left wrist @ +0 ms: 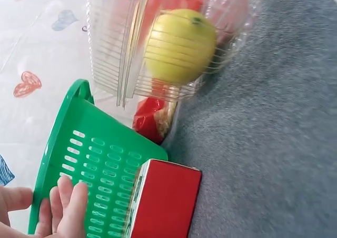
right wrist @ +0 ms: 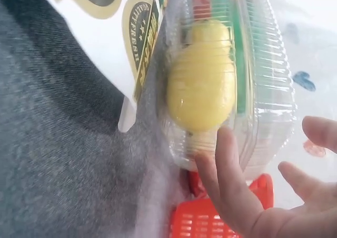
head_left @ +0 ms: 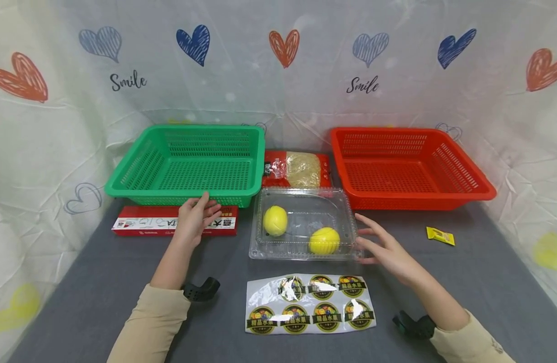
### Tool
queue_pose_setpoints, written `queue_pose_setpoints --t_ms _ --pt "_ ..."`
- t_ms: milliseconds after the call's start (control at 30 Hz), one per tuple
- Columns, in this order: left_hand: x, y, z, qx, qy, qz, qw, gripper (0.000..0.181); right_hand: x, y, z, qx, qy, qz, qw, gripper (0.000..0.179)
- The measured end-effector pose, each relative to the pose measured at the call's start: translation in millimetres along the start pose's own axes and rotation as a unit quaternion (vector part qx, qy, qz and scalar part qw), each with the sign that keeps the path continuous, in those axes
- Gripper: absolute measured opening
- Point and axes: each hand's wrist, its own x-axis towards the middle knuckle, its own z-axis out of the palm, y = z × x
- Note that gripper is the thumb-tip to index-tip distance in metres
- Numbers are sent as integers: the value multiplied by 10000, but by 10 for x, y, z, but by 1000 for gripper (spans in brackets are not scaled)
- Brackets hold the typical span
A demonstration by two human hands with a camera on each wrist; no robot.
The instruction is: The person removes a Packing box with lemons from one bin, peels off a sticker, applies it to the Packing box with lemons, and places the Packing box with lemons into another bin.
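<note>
A clear plastic clamshell box (head_left: 301, 252) sits with its lid down in the middle of the table. Inside lie two yellow lemons, one at the left (head_left: 275, 221) and one at the front right (head_left: 324, 241). My right hand (head_left: 387, 250) is at the box's right side, fingers spread and fingertips right at its wall. Over by the green basket (head_left: 183, 193), my left hand (head_left: 196, 218) hovers at the front rim with loose fingers and nothing in them. Below that hand is a long red and white carton (head_left: 144, 222).
A sheet of round fruit stickers (head_left: 310, 305) lies in front of the box. Behind it is a red bag of pale dry food (head_left: 302, 170). The red basket (head_left: 405, 197) stands at the back right, with a small yellow packet (head_left: 440, 236) before it.
</note>
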Motion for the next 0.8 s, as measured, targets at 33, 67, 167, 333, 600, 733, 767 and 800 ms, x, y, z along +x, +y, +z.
queue_pose_setpoints --t_ms 33,67,167,333,600,733,767,800 --pt "-20 -7 -3 105 -78 -16 9999 50 -24 1 -9 -69 72 -27 9999 61" --pt "-40 -17 -6 213 -152 -25 9997 51 -47 3 -15 -118 145 -61 9998 60" --pt "-118 -48 -6 534 -354 -61 9979 49 -118 1 -21 -356 398 -272 9982 54" --pt "-273 -114 2 1164 -680 109 9908 46 -229 -8 6 -889 717 -688 9911 39" --pt "-560 -219 45 1955 -1352 593 9695 39 -337 2 120 -1485 752 -778 9830 27" --pt "-720 -294 65 2513 -1647 879 9497 33 -343 5 219 -1424 324 -888 9853 27" --pt "-756 -313 73 2673 -1722 968 9431 31 -339 9 244 -1353 176 -926 9863 27" --pt "-787 -332 81 2832 -1831 1085 9352 29 -335 13 271 -1304 18 -981 9866 27"
